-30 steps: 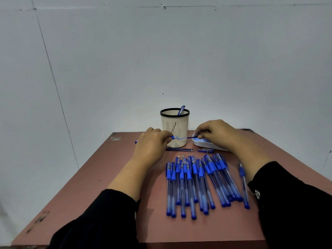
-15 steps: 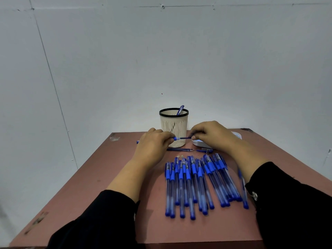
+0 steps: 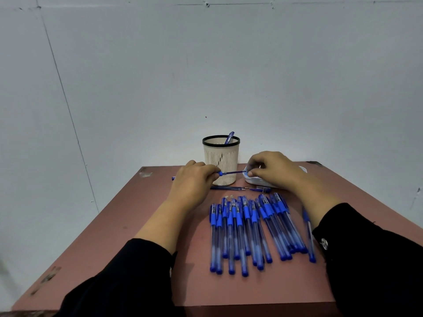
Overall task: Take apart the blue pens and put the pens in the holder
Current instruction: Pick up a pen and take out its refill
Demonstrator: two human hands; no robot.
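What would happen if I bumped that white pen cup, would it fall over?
Probably quite easily. The pen cup is tall and narrow, and its slotted walls look like thin plastic, so it is likely light. Only one pen shows inside, leaning against the rim, so little weighs it down. It should slide or tip on the smooth table rather than stay put.

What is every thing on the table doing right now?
Left hand: grips one end of the held blue pen.
Right hand: pinches the other end.
Held blue pen: level, above the table.
Cream mesh holder: upright, one pen inside.
Row of blue capped pens: lying flat.
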